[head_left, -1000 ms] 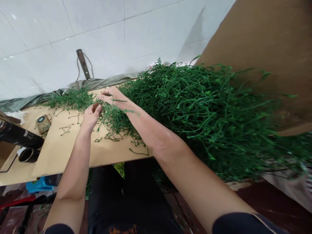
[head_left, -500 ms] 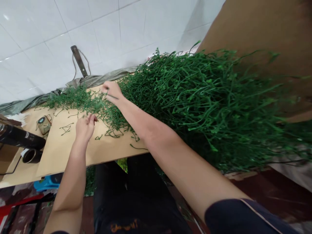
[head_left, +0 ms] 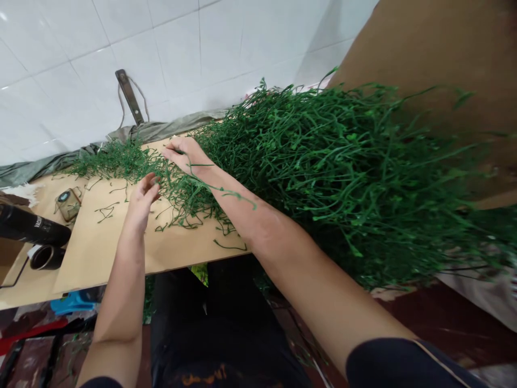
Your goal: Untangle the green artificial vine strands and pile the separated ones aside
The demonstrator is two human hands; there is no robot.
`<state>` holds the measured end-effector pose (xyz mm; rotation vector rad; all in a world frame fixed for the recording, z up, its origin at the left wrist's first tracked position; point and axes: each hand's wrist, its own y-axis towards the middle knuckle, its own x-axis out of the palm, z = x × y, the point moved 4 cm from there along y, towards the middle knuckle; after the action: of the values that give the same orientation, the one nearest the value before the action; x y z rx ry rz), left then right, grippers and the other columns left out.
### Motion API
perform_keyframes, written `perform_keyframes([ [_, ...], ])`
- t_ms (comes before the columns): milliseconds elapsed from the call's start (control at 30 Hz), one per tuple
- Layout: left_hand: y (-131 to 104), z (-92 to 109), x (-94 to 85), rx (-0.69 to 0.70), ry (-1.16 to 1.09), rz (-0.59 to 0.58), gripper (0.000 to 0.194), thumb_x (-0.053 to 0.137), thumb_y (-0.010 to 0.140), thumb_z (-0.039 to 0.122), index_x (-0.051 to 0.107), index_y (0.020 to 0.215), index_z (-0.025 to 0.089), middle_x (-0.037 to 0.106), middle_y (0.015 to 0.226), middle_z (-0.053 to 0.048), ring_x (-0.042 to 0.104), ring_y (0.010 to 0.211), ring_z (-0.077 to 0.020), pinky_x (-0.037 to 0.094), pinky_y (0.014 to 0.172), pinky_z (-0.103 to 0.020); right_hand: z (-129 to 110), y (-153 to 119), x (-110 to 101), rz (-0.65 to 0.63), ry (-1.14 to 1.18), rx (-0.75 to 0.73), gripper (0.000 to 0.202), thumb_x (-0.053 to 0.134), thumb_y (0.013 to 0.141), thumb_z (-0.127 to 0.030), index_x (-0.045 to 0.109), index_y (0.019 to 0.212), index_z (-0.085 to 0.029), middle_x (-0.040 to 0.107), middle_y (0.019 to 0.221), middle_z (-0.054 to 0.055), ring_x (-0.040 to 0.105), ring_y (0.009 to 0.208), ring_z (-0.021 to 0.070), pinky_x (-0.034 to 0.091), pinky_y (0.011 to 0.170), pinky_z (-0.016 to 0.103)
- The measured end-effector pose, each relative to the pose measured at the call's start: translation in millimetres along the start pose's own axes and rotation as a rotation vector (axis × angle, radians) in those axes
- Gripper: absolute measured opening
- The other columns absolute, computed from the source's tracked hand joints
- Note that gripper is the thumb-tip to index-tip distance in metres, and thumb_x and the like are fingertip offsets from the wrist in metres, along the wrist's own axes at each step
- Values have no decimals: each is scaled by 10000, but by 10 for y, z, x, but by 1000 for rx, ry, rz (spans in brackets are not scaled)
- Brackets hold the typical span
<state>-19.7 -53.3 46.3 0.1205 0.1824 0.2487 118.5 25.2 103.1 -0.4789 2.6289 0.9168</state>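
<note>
My right hand (head_left: pixel 180 152) is closed in a pinch above the board. A thin green plastic stem (head_left: pixel 232 193) trails from it back across my right wrist and forearm. Lower and to the left, my left hand (head_left: pixel 142 200) hovers over the board with fingers loosely bent and thumb apart; nothing clear shows in it. Between and beyond both hands lies a loose strip of small green sprigs (head_left: pixel 121 159). A big tangled heap of green stems (head_left: pixel 323 156) fills the right side, close to my right forearm.
A tan board (head_left: pixel 105 253) forms the work surface. At its left are a black vacuum flask (head_left: pixel 34 225), a dark cup (head_left: pixel 46 257) and a small device (head_left: pixel 68 203). A metal bar (head_left: pixel 129 97) leans on the tiled wall, above grey cloth (head_left: pixel 169 129). Cardboard (head_left: pixel 436 70) stands at right.
My left hand has risen slightly and its fingers have spread from the thumb. A long stem now lies over my right forearm. My right hand stays in nearly the same place.
</note>
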Motion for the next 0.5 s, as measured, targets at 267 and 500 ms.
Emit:
perform_keyframes([
  [267, -18, 36, 231, -110, -143, -56, 339, 654, 735, 487, 578, 784, 160, 521, 571, 34, 446, 494, -59, 365, 511, -200, 99, -53, 108, 20, -44, 23, 224, 502, 819, -244, 449, 616, -166, 421, 587, -25, 360, 596, 92, 277, 616, 250],
  [500, -154, 75, 250, 100, -56, -137, 384, 620, 781, 433, 417, 578, 178, 376, 507, 53, 331, 472, -62, 295, 482, -208, 311, 36, -25, 160, -147, 69, 258, 521, 839, -226, 436, 601, -172, 414, 606, -29, 356, 625, 95, 302, 667, 258],
])
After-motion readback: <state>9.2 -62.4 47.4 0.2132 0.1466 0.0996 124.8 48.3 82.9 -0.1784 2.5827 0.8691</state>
